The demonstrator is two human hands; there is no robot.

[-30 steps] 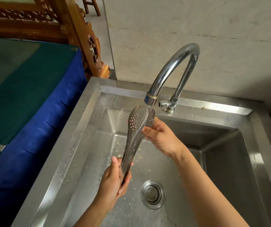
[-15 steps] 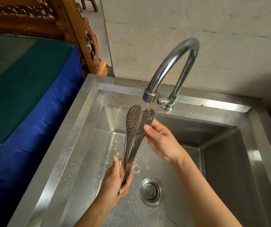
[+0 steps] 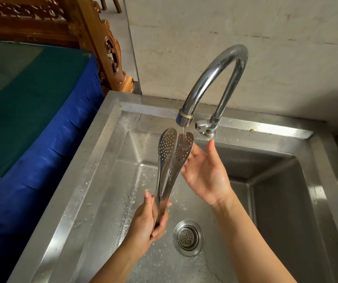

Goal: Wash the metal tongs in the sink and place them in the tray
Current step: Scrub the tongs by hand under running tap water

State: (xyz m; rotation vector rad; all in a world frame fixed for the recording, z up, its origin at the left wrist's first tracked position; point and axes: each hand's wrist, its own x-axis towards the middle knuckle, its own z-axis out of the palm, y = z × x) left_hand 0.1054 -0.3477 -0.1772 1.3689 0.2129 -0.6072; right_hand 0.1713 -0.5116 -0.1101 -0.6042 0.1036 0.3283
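Since a moment ago the right hand has opened out and drawn back from the perforated spoon ends, where its fingers had been rubbing; now only the fingertips brush the edge of the right-hand spoon.

Taking the faucet as the marker: well off to its left lies a blue and green cover. Below and left of the spout, the left hand is closed round the hinge end of the metal tongs, holding them upright with the spoon ends just under the spout, in a thin stream. The right hand sits splayed, gripping nothing, just below the tap handle.

The sink is wet. With one wet hand carrying slick steel, I'd say the tongs could slip down and clatter by the drain. No tray shows from here.
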